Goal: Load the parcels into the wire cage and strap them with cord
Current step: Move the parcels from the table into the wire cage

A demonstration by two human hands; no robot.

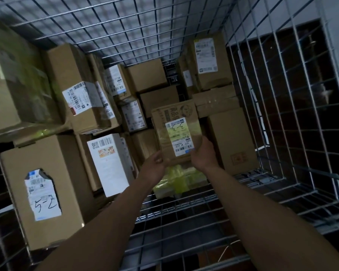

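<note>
forearms (106,222) are being stretched from the near side into the cage (282,114), and a small parcel (174,118) is being held between the two hands over a gap in the load. the left hand (155,163) is being curled round the parcel's near left corner and the right hand (204,155) round its near right corner, likely so that the parcel can be steered by its near end while its far end is being guided in. its label (182,135) is being kept upward, perhaps so that it can be read once stowed. a yellow-taped parcel (176,178) is lying just beneath, on the mesh floor (184,212), and is judged to be the intended seat. taller boxes (41,188) are being kept upright along the left wall, with others packed at the far end, probably so that the load is held tight. strapping is judged not yet begun.
</note>
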